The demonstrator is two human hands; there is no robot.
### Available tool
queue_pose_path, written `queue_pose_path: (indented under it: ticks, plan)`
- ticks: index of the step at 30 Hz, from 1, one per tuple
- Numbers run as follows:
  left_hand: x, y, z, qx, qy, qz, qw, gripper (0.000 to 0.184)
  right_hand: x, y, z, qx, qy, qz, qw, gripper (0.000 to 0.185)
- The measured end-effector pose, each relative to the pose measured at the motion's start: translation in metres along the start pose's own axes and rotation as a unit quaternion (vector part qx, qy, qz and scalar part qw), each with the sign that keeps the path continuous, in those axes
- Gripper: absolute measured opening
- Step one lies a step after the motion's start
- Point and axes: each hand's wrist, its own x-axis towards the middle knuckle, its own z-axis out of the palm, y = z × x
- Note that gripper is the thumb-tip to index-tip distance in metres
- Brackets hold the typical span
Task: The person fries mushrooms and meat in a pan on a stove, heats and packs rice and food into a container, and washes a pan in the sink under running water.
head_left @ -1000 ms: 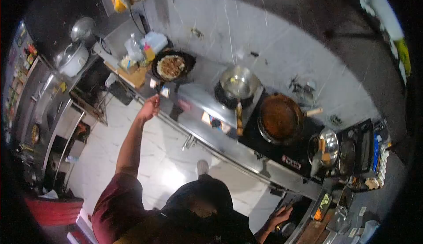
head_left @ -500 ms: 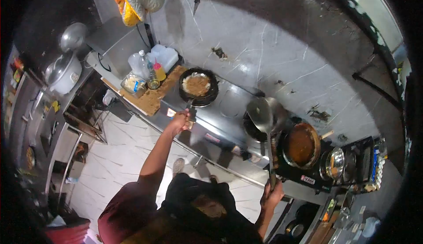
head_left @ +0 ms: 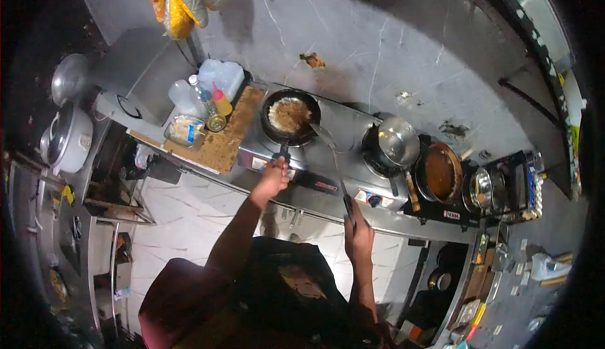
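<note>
My left hand [head_left: 273, 177] is closed around the handle of a black frying pan [head_left: 296, 138] on the left burner. Inside the pan lies a pale layer with brown food [head_left: 290, 114] over its middle. In my closed right hand [head_left: 359, 235] is the long dark handle of a metal ladle [head_left: 339, 171]. Its head reaches the pan's right rim, seen nearly edge-on; I cannot tell whether it holds anything. A steel saucepan [head_left: 399, 142] stands on the burner to the right.
Right of the saucepan sits a wide pan of brown sauce [head_left: 443, 174], then small metal bowls [head_left: 481, 188]. Left of the frying pan, a worn board [head_left: 234, 141] carries bottles and a clear food tub [head_left: 184, 131]. Oven mitts [head_left: 176, 2] hang above.
The ladle has swung left from above the saucepan to the frying pan, my right hand moving left and up with it. My left hand keeps hold of the pan handle. The view has shifted.
</note>
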Motion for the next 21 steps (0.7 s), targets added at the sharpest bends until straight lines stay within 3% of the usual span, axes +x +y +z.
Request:
queue_pose_path:
  ticks: [1,6,16,18,21]
  plan:
    - [0.004,0.003,-0.003,0.002,-0.011,0.0,1.0,0.035,0.01,-0.009,0.001,-0.01,-0.022,0.049,0.999,0.047]
    - [-0.003,0.007,-0.001,0.01,-0.005,-0.02,1.0,0.034,0.066,-0.004,0.027,-0.103,-0.001,-0.122,0.987,0.051]
    - [-0.007,0.018,0.008,0.01,0.024,-0.035,0.999,0.036,0.106,-0.02,0.065,-0.304,-0.088,-0.116,0.941,0.044]
    - [-0.008,0.017,-0.003,-0.004,-0.003,-0.051,0.999,0.038,0.115,-0.036,0.05,-0.276,-0.035,-0.171,0.945,0.04]
    - [0.003,0.016,-0.02,-0.048,-0.061,-0.073,0.994,0.039,0.115,-0.067,0.046,-0.295,0.001,-0.152,0.943,0.032]
